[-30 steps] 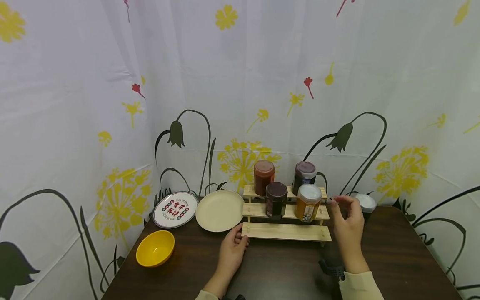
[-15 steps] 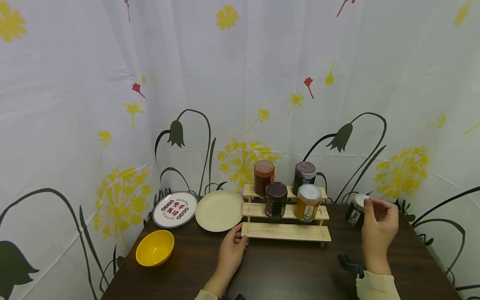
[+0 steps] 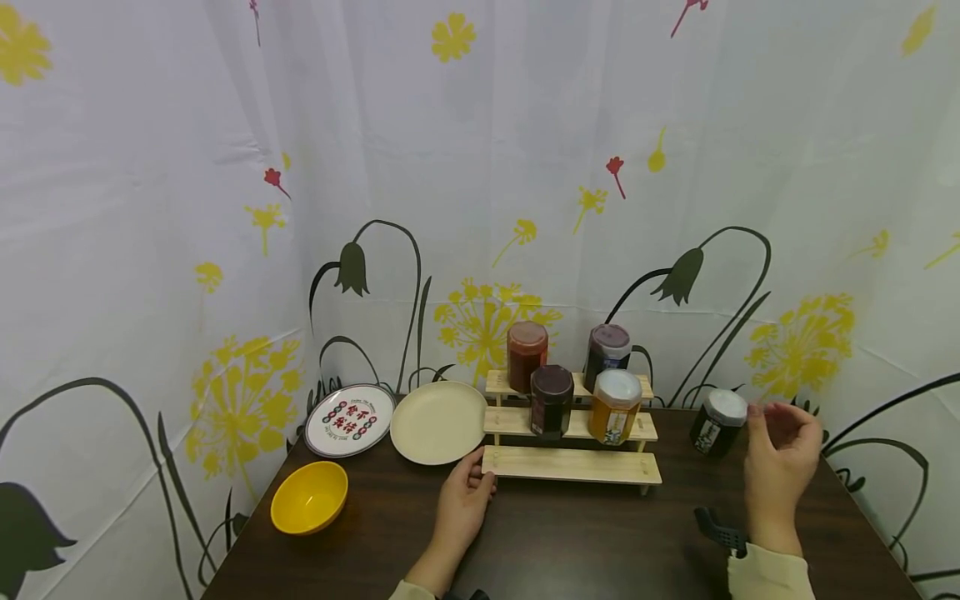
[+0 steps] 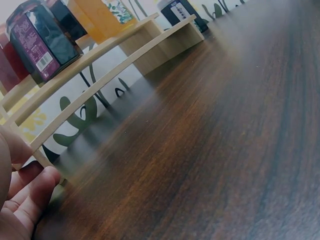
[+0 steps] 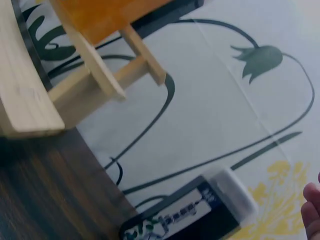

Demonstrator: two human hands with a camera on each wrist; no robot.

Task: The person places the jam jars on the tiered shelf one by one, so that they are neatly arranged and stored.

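A three-tier wooden rack point(image 3: 573, 463) stands on the dark table. My left hand point(image 3: 461, 502) grips the left end of its lowest tier; in the left wrist view the fingers point(image 4: 37, 192) curl at the rack's corner leg. On the top tier are a red-brown jar point(image 3: 527, 357) and a dark jar with a purple lid point(image 3: 608, 354). The middle tier carries a dark purple jar point(image 3: 551, 402) and an orange jar with a white lid point(image 3: 617, 407). To the right, a black jar with a white lid point(image 3: 717, 423) stands upright. Beside it hovers my right hand point(image 3: 782, 467), fingers loosely bent, holding nothing.
Left of the rack lie a cream plate point(image 3: 438, 423) and a white plate with red lettering point(image 3: 350, 420). A yellow bowl point(image 3: 310, 498) sits nearer the table's left edge. Behind the table point(image 3: 570, 542) hangs a flower-patterned curtain point(image 3: 480, 167).
My right hand has moved right, away from the rack's right end to just beyond the black jar, which now shows more fully. The left hand stays at the rack, and the jars keep their places.
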